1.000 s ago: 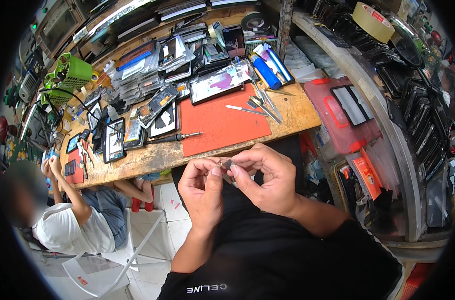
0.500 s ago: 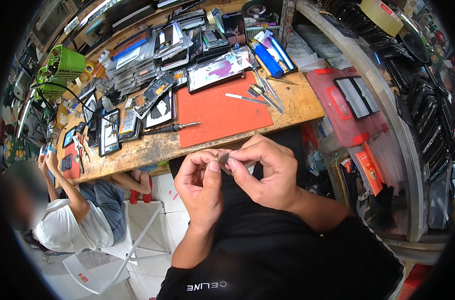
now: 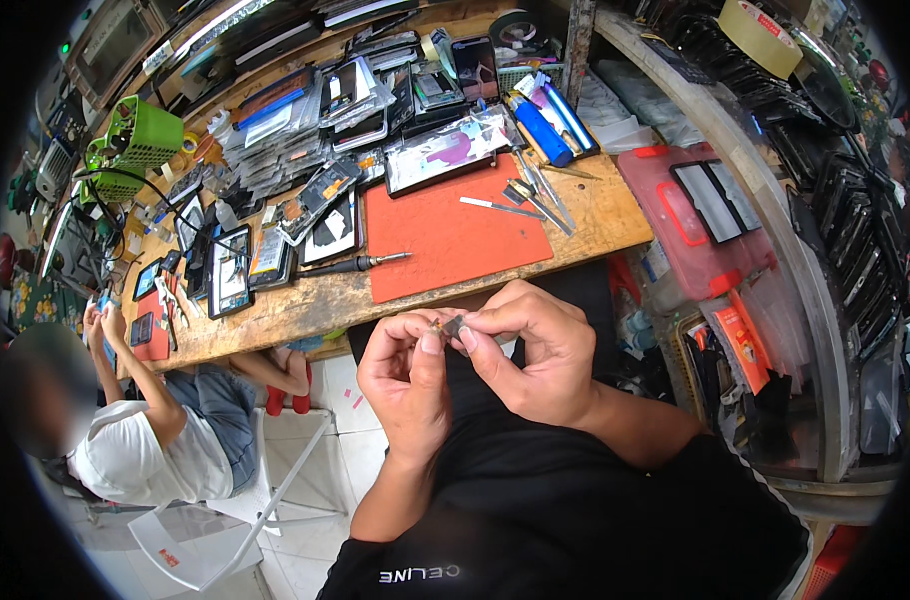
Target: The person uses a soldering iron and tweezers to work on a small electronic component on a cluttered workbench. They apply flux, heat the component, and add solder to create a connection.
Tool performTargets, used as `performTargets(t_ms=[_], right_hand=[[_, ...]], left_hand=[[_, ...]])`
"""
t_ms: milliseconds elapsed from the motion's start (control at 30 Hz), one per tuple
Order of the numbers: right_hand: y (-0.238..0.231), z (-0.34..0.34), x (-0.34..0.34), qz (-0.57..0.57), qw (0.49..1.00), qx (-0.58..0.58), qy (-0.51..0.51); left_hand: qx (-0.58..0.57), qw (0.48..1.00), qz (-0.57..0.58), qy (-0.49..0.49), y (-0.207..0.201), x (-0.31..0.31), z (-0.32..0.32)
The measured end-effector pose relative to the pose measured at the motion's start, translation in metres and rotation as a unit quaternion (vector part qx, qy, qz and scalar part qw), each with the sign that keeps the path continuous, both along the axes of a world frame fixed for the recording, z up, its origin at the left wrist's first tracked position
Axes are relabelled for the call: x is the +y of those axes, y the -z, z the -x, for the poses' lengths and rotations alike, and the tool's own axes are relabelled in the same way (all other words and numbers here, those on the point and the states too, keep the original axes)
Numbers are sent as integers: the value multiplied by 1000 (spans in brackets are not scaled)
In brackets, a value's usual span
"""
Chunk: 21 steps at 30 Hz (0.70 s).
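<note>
– Grey, that's the colour to follow! From the head camera, the only view now, a small piece sits right between two sets of fingertips.

– And who has it?

– Both! The left hand pinches at one side, thumb against forefinger, and the right hand takes the other side with a matching narrow pinch. No wide grip anywhere.

– Where's all this happening?

– In front of the body, just off the near edge of the wooden bench. Not over the middle of the red mat, and well apart from the soldering iron and the thin metal tools.

– Which step, would you say?

– My call: close fingertip work, turning, easing or parting something tiny. From here I can't tell which.

– What does the next move call for?

– Light, even pressure, I'd judge, with one pinch steady while the other does the adjusting. Squeeze too hard and it could bend or slip away.

– And its looks?

– Dull grey towards the right, a warm yellowish fleck towards the left. Fingers hide most of it, so whether it's one part or two, I can't say.
</note>
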State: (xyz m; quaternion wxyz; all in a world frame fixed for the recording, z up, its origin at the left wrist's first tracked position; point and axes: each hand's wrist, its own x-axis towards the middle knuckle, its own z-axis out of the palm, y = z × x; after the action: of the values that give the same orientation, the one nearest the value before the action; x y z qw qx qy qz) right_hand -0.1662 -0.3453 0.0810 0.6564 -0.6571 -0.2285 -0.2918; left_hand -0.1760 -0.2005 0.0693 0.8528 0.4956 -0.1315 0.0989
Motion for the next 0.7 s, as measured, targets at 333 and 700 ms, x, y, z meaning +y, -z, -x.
performTargets(t_ms=[333, 700], right_hand=[[-1, -2, -2, 43, 999, -21, 12], [-13, 5, -2, 43, 998, -27, 28]], left_hand=[[6, 1000, 21, -19, 6, -2, -2], [-25, 1000, -1, -2, 0, -1, 0]])
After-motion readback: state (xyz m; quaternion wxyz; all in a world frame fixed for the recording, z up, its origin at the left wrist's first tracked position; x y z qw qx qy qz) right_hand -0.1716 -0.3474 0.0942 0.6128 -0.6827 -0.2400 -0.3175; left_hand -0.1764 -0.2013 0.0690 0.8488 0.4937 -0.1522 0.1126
